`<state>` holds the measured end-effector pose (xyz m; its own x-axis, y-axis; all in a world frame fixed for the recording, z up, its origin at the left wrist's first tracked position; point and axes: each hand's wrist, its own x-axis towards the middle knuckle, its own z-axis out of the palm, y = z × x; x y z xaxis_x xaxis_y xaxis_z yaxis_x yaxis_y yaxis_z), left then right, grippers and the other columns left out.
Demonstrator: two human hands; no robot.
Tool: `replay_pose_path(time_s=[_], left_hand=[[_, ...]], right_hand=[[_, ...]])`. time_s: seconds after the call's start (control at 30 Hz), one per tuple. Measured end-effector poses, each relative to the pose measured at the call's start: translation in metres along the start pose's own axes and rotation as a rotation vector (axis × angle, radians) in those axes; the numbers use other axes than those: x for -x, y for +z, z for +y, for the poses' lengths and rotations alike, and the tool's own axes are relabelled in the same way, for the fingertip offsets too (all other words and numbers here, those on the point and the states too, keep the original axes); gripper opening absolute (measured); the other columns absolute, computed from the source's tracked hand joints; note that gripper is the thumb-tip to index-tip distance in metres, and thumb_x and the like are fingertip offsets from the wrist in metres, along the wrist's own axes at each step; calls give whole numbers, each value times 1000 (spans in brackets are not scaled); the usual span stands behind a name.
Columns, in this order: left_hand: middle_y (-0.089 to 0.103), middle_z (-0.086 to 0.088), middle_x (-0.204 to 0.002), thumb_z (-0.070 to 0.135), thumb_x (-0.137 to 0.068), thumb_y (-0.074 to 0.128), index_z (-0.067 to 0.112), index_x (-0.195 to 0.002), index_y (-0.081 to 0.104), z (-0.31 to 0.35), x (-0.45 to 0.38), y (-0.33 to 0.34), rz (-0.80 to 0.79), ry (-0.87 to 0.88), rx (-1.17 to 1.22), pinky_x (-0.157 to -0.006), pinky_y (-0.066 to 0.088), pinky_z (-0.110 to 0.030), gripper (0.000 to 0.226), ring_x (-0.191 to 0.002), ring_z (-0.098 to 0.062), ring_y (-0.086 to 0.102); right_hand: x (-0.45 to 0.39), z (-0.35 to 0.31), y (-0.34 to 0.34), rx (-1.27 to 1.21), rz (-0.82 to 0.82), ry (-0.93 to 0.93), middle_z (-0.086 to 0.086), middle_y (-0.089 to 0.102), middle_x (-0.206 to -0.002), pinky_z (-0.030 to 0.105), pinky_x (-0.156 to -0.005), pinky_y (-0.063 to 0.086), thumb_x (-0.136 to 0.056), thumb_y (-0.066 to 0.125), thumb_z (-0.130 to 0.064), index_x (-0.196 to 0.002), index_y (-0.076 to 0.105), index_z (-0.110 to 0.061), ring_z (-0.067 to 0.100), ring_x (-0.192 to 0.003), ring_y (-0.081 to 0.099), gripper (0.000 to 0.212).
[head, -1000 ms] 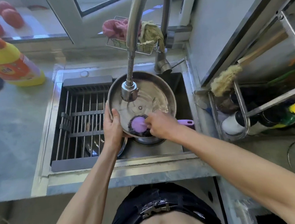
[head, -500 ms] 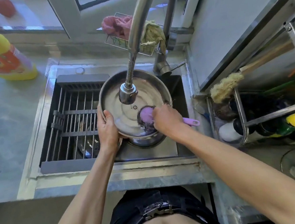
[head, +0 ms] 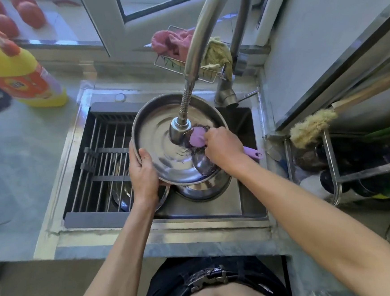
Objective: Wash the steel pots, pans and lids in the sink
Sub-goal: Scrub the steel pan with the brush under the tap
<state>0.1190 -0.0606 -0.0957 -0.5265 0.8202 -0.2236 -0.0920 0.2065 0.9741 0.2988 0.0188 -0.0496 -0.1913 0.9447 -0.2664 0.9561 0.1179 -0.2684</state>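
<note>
Head view is looking straight down into the sink (head: 252, 210), where one piece is being scrubbed and the rest is waiting. The left hand (head: 144, 175) is gripping the near-left rim of a wide steel lid (head: 160, 136), thumb over the inner face and fingers curled under the edge, holding it tilted above the basin, just under the faucet head (head: 180, 131). The right hand (head: 223, 146) is wrapping its fingers round the purple scrubber (head: 198, 137), whose dark wiry pad is pressing against the lid's inner surface on the right side; the end of its handle (head: 255, 153) is sticking out past the wrist. I cannot tell whether water is running; no stream is plain to see.

So the job is looking well short of finished, to my eye. This lid is in mid-scrub and, I judge, is yet to get a rinse. Directly beneath it a steel pot (head: 204, 189) is sitting in the basin, partly hidden, and more steel cookware (head: 123, 195) is showing through the bars of the drying rack (head: 101, 160) that is lying over the left half of the sink. Whether those pieces are already clean I cannot say, but sitting low in the basin they are looking like work still to come. Nothing washed is resting on top of the rack. A yellow detergent bottle (head: 20, 75) is standing on the counter, well apart to the left.
</note>
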Motion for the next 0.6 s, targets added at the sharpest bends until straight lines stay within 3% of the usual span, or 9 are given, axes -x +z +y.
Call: replay_pose_path(time_s=[0.07, 0.13, 0.2, 0.3, 0.4, 0.5, 0.6], left_hand=[[49, 0, -154, 29, -111, 38, 19, -158, 36, 1, -5, -2, -5, 6, -29, -118, 39, -37, 48, -140, -13, 48], [49, -4, -154, 26, -111, 37, 16, -157, 36, 0, -5, 0, -29, 27, -76, -115, 40, -26, 47, -139, -14, 48], [45, -6, -156, 24, -112, 35, 14, -158, 34, -2, 3, 7, -64, 34, -96, -113, 38, -18, 47, -142, -16, 44], [45, -2, -157, 23, -112, 35, 19, -159, 34, -8, 16, 12, -108, 64, -107, -119, 36, -29, 47, -144, -14, 43], [51, 2, -153, 30, -110, 39, 22, -156, 38, -9, 21, 6, -123, 42, -99, -120, 37, -35, 47, -141, -10, 46], [56, 5, -145, 23, -111, 40, 18, -153, 44, -6, 23, -2, -80, 21, -108, -112, 41, -20, 43, -129, -1, 54], [55, 7, -146, 23, -111, 41, 20, -153, 43, -5, 22, -12, -61, 29, -119, -113, 40, -21, 43, -134, -4, 51]], right_hand=[[26, -7, 11, -28, -99, -32, 13, 55, -88, 37, -73, 47, -89, 51, -5, -99, 65, -5, 36, -91, 64, 18], [45, -20, 23, -99, -206, -63, 10, 51, -84, 32, -68, 41, -91, 54, -11, -87, 62, -11, 34, -87, 63, 10], [47, -33, 30, -182, -205, -126, 10, 55, -82, 30, -65, 38, -94, 56, -18, -78, 58, -15, 34, -83, 64, 16], [22, -40, 27, -222, -100, -123, 15, 66, -93, 32, -67, 39, -90, 57, -15, -88, 66, -14, 36, -89, 64, 9], [-8, -24, 14, -192, 9, -85, 13, 69, -100, 36, -74, 48, -88, 55, -10, -97, 70, -14, 35, -95, 65, 18], [-16, 3, 11, -73, 9, -36, 16, 68, -107, 39, -80, 50, -95, 52, -16, -112, 70, -10, 37, -99, 66, 26], [5, 15, 19, 47, -58, 4, 17, 66, -110, 40, -80, 49, -96, 53, -17, -117, 66, -7, 39, -101, 65, 27]])
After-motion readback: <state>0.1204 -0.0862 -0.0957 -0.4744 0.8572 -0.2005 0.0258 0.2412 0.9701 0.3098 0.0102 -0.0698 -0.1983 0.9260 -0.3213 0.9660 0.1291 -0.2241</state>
